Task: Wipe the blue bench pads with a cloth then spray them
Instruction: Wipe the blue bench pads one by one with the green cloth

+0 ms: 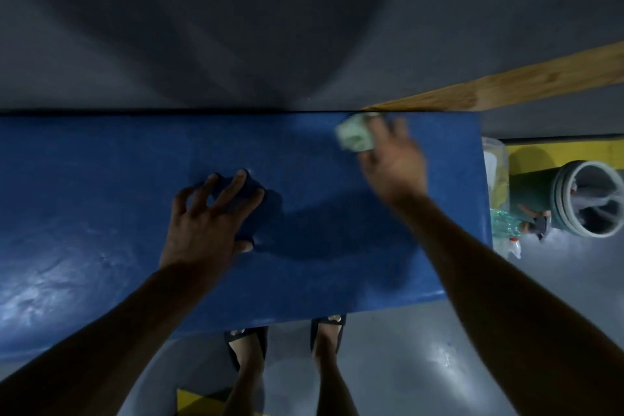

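Head: right hand [393, 164] atop cloth [354, 137]

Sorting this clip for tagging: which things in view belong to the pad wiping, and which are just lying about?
In the job:
blue bench pad
cloth, held by the right hand
left hand, fingertips propped on the pad

Lying about:
green bin
plastic bottles beside the pad's end
wooden plank

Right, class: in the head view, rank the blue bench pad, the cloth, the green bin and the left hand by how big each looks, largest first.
1. Blue bench pad, by far the largest.
2. Green bin and left hand: similar in apparent size, and the hand is nearer the camera, so not ranked.
3. Cloth, partly under the right hand.
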`<state>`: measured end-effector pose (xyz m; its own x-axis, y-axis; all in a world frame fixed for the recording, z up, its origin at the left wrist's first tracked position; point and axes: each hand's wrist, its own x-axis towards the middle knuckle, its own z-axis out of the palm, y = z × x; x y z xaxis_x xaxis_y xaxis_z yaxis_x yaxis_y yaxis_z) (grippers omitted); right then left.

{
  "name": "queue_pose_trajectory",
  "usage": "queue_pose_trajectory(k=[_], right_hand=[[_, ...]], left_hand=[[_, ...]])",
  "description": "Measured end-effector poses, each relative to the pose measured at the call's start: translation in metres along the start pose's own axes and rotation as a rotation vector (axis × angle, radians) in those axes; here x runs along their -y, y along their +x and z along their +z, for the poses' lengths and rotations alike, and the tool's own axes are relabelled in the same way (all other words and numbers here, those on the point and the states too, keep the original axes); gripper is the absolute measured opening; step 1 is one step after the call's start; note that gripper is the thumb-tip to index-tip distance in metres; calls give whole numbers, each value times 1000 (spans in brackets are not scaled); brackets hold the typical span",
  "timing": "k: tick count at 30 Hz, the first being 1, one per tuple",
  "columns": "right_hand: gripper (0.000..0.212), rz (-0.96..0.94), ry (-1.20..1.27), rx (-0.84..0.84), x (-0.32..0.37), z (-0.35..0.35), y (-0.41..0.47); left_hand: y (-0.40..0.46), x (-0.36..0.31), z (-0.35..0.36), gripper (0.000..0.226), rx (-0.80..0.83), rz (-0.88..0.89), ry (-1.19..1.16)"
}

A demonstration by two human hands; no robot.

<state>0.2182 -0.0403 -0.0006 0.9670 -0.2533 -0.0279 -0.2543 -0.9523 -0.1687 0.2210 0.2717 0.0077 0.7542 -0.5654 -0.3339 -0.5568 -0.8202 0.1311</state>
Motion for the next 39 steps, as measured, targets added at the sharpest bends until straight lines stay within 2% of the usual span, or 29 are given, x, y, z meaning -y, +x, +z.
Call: queue_pose_trajectory(k=[2,4,6,7,9,12,14,15,16,18,20,22,23,24,25,27,29,30,32,34,37,39], right_hand=[[45,254,45,-51,-43,-15,-7],[42,485,70,-112,-44,-14,-10],[45,588,110,-128,-7,0,-10],[47,568,125,-142,18,11,-12],[50,382,149,-160,73,31,-21],[48,-100,107,-70,122,38,-42],[43,-359,33,-117,105,30,-42],[40,-419,-17,-145,85,26,-36],[40,-398,-71,-137,60,23,-31],[48,-151,-156,-59,6,13,-22],[50,209,-98,-27,-30,1,-23],[48,535,-5,-81,-28,-1,-24],[48,626,35,-96,-12,5,-24],[50,636,66,-120,12,11,-25],[51,547,76,-154,39,19,-30],[53,180,39,-153,94,34,-55],[53,-177,8,-24,121,35,-81],[53,-288,6,5,118,31,-83],[51,-355,-53,-2,85,21,-68],[48,-235,-143,-10,33,16,-50],[48,282,-105,-65,-34,0,-40],[50,591,-34,-123,-32,1,-38]], left_hand=[[0,-1,1,99,-9,2,-4],[0,-1,2,100,-20,4,-14],[-1,0,4,102,-29,11,-19],[0,1,4,101,-34,16,-21],[0,1,4,101,-25,22,-20],[1,2,5,100,-4,18,-7],[0,5,6,100,-3,21,-4],[0,6,6,99,-9,25,-9],[0,7,5,99,-10,27,-13],[1,6,4,97,3,21,-2],[1,4,5,96,-8,20,-1],[1,3,5,97,-19,25,-10],[0,4,5,98,-20,21,-11],[0,6,5,98,-17,16,-9],[0,6,5,98,-13,14,-8],[0,5,4,96,-5,20,-12],[1,4,3,90,-6,30,-14],[1,5,2,89,-5,28,-11],[1,7,2,92,-3,25,-5],[1,9,3,95,-13,22,-12],[1,8,6,95,-31,27,-20],[1,7,7,95,-29,28,-31]])
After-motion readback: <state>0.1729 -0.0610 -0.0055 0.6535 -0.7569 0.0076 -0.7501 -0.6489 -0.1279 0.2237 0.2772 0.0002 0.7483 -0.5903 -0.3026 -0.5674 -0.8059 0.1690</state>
